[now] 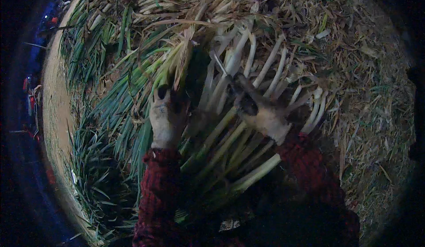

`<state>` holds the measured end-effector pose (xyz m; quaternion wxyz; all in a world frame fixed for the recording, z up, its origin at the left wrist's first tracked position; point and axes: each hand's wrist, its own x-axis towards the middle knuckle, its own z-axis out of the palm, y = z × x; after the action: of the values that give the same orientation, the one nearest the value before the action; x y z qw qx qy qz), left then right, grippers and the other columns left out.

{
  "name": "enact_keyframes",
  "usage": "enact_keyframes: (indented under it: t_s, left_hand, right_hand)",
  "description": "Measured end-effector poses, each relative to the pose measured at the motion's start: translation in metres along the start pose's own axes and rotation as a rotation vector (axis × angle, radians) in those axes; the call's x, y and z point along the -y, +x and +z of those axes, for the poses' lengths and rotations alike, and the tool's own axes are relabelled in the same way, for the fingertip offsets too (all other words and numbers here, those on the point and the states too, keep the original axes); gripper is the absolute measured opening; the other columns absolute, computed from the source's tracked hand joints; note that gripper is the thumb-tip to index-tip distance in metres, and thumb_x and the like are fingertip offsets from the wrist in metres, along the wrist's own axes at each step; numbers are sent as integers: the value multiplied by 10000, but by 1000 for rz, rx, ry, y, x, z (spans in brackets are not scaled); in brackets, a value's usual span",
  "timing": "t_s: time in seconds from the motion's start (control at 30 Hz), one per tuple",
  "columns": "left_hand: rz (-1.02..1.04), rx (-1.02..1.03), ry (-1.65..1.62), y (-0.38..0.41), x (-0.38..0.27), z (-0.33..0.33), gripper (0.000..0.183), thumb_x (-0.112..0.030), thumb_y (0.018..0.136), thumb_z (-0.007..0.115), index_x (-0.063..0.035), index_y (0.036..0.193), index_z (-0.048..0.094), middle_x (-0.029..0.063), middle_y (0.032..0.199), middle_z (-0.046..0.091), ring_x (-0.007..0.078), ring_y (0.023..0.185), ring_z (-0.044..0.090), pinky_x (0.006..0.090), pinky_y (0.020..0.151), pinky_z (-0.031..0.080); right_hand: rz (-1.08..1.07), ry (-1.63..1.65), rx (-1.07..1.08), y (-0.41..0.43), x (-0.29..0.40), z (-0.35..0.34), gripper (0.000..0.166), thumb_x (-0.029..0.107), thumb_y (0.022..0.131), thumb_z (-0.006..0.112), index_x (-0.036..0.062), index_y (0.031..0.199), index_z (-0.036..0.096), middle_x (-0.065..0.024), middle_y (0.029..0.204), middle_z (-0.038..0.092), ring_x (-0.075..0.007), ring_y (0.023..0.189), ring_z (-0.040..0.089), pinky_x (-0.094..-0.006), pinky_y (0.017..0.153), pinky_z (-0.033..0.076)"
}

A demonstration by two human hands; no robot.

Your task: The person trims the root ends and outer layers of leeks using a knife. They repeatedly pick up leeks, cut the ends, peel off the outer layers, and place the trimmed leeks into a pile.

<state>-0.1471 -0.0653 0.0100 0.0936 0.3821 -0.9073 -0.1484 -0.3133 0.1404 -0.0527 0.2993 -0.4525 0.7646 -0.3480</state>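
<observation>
My left hand (169, 111), in a pale glove with dark patches, lies on a bunch of green leek-like stalks (162, 64); the dim light hides whether its fingers grip them. Gloved too, my right hand (262, 114) is closed on the dark handle of a knife-like tool (220, 64), whose narrow metal blade points up and to the left. Long white stalks (239, 52) lie around and beyond that blade. Below both hands, thicker pale green stalks (255, 175) spread in shadow. Both sleeves are red knit.
Dry leaves and trimmings (372, 114) cover the ground on the right. A row of pale stalks (166, 1) lies at the top, with green leaf tops (96, 61) at the left. Bare soil (59, 107) runs along the left edge; beyond it are dark, unclear shapes and small lights.
</observation>
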Motion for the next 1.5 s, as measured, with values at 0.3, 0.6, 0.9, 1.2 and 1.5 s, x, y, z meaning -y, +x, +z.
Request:
enact_keyframes:
  t_s: [0.3,0.6,0.9,1.2,1.5]
  left_hand:
    - [-470,545,-895,-71,38,-6,491,-68,844,615,-1,1291,423,65,1140,583,145,1014,544,274,882,436]
    - [-509,799,-905,-98,35,-39,558,-126,843,619,-44,1347,396,50,1261,527,163,1136,478,289,979,352]
    - [-585,620,-788,-98,29,-45,527,-104,820,641,-23,1301,443,58,1240,529,155,1116,484,283,970,360]
    - [-513,469,-1027,-54,54,19,441,-116,873,590,25,1265,444,102,1160,569,176,1033,535,295,926,416]
    - [-163,100,-358,-10,29,47,531,-125,810,630,-16,1282,413,202,1152,569,306,1075,558,373,884,442]
  right_hand:
    - [106,-409,48,9,23,-22,780,488,774,595,304,1427,210,-151,777,620,-345,679,597,-484,584,487]
    - [-184,-345,-18,-15,29,0,733,441,792,581,239,1416,254,-149,753,638,-327,748,627,-496,800,452]
    - [114,-213,-50,38,19,-38,684,388,803,594,229,1399,298,-157,887,655,-298,726,645,-429,610,517]
    - [33,-243,-15,-25,16,-15,724,415,779,613,286,1403,269,-164,920,617,-321,723,600,-431,599,482]
    - [36,-331,71,-7,20,-9,712,436,813,564,339,1423,209,-199,1184,541,-446,1004,545,-575,879,403]
